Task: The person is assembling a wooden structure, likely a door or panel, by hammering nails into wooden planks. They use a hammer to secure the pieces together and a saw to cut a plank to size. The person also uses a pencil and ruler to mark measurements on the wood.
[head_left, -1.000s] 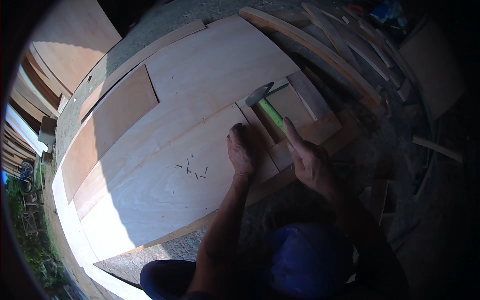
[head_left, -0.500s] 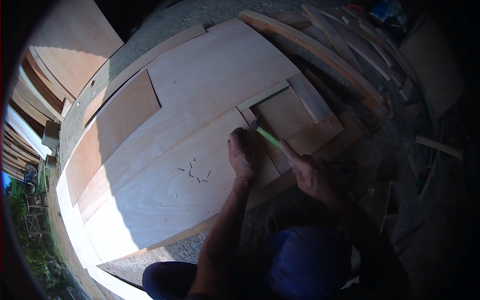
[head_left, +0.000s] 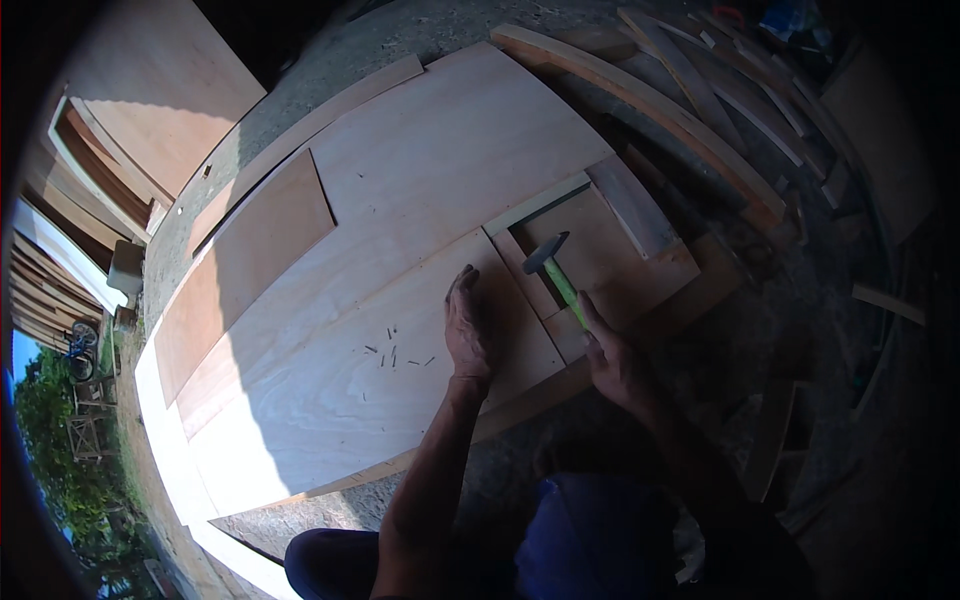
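In my right hand (head_left: 617, 362) is a hammer (head_left: 560, 283) with a green handle and a dark metal head. My fingers wrap the handle, and the head hangs over the framed opening (head_left: 588, 238) in a pale plywood panel (head_left: 400, 270). Beside that opening, my left hand (head_left: 467, 335) lies against the plywood on its edge. Its fingers stretch away from me and look free of any tool, though the palm side is in shadow. Several loose nails (head_left: 394, 354) are scattered on the panel to the left of this hand.
A smaller brown plywood sheet (head_left: 270, 225) lies on the panel's left part. Beyond the right edge are long timber strips (head_left: 650, 115) and scrap pieces. More boards (head_left: 150, 110) lean at the far left. My knee (head_left: 335, 563) is close to the near edge.
The hammer has lifted away from the strip beside the opening, and its head now shows fully. My left hand has drawn back slightly left. The view has shifted a little, and the loose nails are rearranged.
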{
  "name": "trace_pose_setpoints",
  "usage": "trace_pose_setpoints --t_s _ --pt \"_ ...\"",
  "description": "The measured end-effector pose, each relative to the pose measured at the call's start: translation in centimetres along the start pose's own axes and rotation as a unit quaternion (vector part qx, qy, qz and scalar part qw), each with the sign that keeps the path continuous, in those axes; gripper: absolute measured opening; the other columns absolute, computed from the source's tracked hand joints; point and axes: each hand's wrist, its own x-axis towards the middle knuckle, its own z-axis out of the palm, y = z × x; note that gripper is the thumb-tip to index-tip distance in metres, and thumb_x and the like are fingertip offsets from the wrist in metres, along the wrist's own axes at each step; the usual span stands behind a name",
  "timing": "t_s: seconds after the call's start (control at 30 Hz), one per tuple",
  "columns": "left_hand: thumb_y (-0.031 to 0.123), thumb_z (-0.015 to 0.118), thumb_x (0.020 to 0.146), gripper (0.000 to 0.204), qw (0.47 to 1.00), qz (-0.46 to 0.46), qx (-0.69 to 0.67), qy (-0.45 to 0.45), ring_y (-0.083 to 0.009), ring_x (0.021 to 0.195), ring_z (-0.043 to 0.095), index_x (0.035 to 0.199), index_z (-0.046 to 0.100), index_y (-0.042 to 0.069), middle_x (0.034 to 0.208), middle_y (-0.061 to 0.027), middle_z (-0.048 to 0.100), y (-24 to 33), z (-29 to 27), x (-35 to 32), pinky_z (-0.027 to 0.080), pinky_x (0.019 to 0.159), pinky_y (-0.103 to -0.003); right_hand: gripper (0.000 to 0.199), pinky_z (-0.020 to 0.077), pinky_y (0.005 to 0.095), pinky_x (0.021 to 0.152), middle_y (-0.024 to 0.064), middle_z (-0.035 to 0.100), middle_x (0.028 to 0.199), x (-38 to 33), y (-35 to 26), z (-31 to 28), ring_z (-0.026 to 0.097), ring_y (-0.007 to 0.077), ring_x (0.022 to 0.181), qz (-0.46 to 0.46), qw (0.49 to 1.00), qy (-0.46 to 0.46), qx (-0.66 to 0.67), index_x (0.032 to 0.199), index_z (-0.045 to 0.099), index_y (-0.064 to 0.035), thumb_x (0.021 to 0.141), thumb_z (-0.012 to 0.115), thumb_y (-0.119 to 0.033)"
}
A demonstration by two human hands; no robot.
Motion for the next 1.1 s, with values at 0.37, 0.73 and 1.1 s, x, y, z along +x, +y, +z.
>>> trace_pose_setpoints --t_s 0.37,0.73,1.1 --pt "0.014 0.061 0.096 0.054 0.977 -0.083 0.156 0.120 -0.0342 0.131 0.053 0.146 0.044 0.002 0.145 -0.0228 0.053 -8.8 -13.2 1.7 0.040 0.110 -0.046 0.069 0.0527 0.0438 0.070 0.0231 0.061 0.084 6.2 -5.1 10.1 0.066 0.0360 0.074 -0.005 0.980 -0.089 0.175 0.157 0.027 -0.0063 0.097 0.059 -0.007" --pt "0.002 0.056 0.101 0.027 0.835 -0.262 -0.484 -0.016 -0.0232 0.103 0.063 0.127 0.048 0.002 0.108 -0.0135 0.068 -6.1 -16.9 8.4 0.048 0.096 -0.038 0.065 0.0533 0.0471 0.072 0.0196 0.061 0.090 7.5 -9.3 14.7 0.064 0.0371 0.079 -0.076 0.978 -0.183 0.064 0.153 0.032 -0.0025 0.096 0.060 -0.016" --pt "0.014 0.058 0.102 0.019 0.906 -0.164 -0.357 -0.159 -0.0189 0.094 0.063 0.118 0.059 0.004 0.099 -0.0112 0.069 -7.1 -7.9 17.5 0.049 0.084 -0.035 0.057 0.0527 0.0438 0.081 0.0179 0.064 0.101 7.3 -0.4 5.3 0.064 0.0336 0.093 -0.087 0.995 0.036 0.029 0.148 0.043 0.0008 0.094 0.060 -0.006"
